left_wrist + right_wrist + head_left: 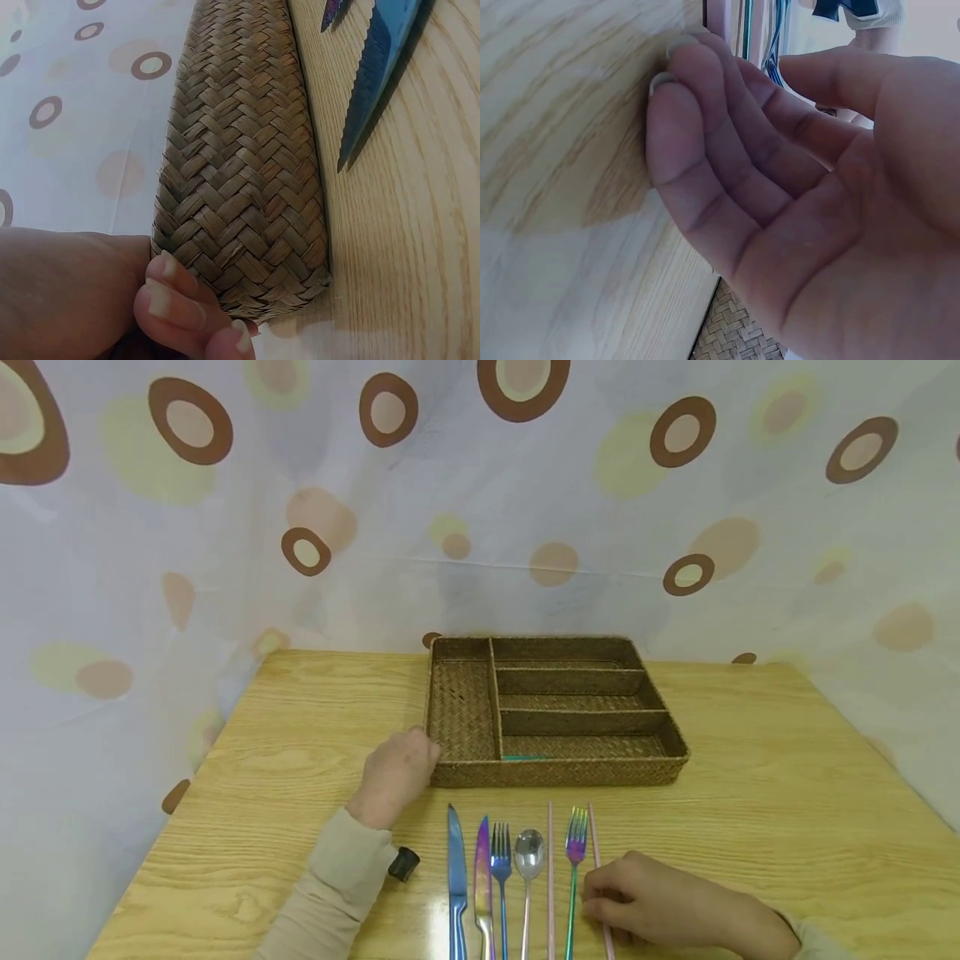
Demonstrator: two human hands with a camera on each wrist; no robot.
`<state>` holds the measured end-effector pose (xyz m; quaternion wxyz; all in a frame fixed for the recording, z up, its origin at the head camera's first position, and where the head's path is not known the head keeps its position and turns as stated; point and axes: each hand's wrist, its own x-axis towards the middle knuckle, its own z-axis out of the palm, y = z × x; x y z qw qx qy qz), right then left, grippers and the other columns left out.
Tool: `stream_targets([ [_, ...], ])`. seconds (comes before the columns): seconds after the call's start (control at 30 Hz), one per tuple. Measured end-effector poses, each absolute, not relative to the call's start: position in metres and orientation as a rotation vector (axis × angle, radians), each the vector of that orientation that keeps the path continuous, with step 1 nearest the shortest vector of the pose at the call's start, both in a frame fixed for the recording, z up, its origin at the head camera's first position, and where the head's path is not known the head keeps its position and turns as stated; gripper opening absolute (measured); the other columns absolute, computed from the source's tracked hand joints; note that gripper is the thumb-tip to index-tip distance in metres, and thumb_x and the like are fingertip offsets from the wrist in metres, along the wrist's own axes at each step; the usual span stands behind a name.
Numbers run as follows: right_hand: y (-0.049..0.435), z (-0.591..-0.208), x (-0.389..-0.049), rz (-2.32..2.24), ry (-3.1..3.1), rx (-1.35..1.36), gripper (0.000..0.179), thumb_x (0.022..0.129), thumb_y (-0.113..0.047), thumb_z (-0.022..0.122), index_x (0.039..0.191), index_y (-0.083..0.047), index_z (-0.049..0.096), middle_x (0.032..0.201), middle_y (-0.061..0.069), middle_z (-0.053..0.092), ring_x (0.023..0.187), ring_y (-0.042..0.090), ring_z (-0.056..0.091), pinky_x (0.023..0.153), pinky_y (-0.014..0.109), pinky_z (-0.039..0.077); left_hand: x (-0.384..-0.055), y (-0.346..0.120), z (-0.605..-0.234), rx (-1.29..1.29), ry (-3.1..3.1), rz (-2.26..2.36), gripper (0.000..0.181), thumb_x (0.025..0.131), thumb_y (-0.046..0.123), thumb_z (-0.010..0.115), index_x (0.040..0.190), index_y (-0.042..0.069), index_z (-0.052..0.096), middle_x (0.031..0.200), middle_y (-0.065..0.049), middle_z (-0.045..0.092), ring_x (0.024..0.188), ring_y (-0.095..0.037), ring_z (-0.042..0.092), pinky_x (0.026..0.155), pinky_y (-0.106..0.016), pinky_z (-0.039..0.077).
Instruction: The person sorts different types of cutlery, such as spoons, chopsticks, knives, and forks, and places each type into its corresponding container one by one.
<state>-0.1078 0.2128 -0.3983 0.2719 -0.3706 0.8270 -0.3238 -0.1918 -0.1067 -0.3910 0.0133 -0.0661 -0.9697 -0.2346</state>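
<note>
A brown woven cutlery tray (562, 773) with several compartments stands at the back of the table. My left hand (396, 777) grips its front left corner; the left wrist view shows fingertips (176, 307) curled against the woven wall (240, 165). My right hand (660, 897) rests on the table, fingers loosely curled, right beside a pink chopstick (595, 835); its palm (817, 240) holds nothing. Left of that chopstick lie a rainbow fork (576, 839), another pink chopstick (551, 877), a silver spoon (529, 853), a blue fork (501, 852), a rainbow knife (482, 877) and a blue knife (456, 860).
A thin teal strip (525, 757) shows inside the tray's front right compartment. Behind the wooden table (780, 777) hangs a white curtain (510, 510) with round patterns. A small black object (403, 864) sits at the left sleeve's cuff.
</note>
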Motion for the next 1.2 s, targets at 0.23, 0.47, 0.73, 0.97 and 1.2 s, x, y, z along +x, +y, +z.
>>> stream_targets([
  [0.23,0.212,-0.397,-0.104,-0.832,2.312,-0.998,0.028,0.103,-0.023,0.052,0.077,-0.018,0.061,0.065,-0.021,0.045,0.053,-0.009,0.038,0.048,0.015,0.041,-0.193,-0.106,-0.391,-0.21,-3.041,-0.715,0.038,0.103,0.013,0.047,0.065,0.01,0.046,0.059,0.0,0.034,0.049,-0.011,0.03,0.038,-0.022,0.028],
  [0.47,0.208,-0.393,-0.095,-0.813,2.464,-0.957,0.025,0.101,-0.023,0.057,0.076,-0.024,0.06,0.064,-0.022,0.046,0.055,-0.009,0.038,0.05,0.017,0.042,-0.192,-0.106,-0.39,-0.237,-3.005,-0.697,0.035,0.102,0.012,0.048,0.067,0.008,0.048,0.058,0.001,0.033,0.049,-0.011,0.03,0.037,-0.022,0.029],
  [0.73,0.205,-0.396,-0.084,-0.698,2.794,-0.879,0.015,0.09,-0.02,0.07,0.079,-0.024,0.06,0.064,-0.022,0.049,0.056,-0.008,0.039,0.05,0.016,0.04,-0.192,-0.108,-0.391,-0.234,-3.027,-0.686,0.036,0.103,0.015,0.048,0.068,0.007,0.05,0.06,0.0,0.036,0.049,-0.011,0.031,0.038,-0.022,0.029],
  [0.97,0.206,-0.397,-0.081,-0.787,2.83,-0.798,0.016,0.084,-0.009,0.071,0.082,-0.021,0.062,0.064,-0.021,0.052,0.057,-0.008,0.042,0.051,0.017,0.042,-0.193,-0.107,-0.39,-0.239,-3.044,-0.679,0.036,0.103,0.015,0.049,0.069,0.006,0.052,0.061,-0.002,0.04,0.05,-0.011,0.033,0.039,-0.023,0.032],
  [1.2,0.207,-0.393,-0.083,-0.992,2.835,-0.921,0.02,0.084,0.0,0.069,0.087,-0.019,0.064,0.066,-0.02,0.053,0.058,-0.009,0.044,0.049,0.017,0.044,-0.192,-0.107,-0.39,-0.256,-3.049,-0.642,0.035,0.103,0.015,0.051,0.069,0.005,0.054,0.062,-0.002,0.041,0.051,-0.011,0.033,0.039,-0.023,0.033],
])
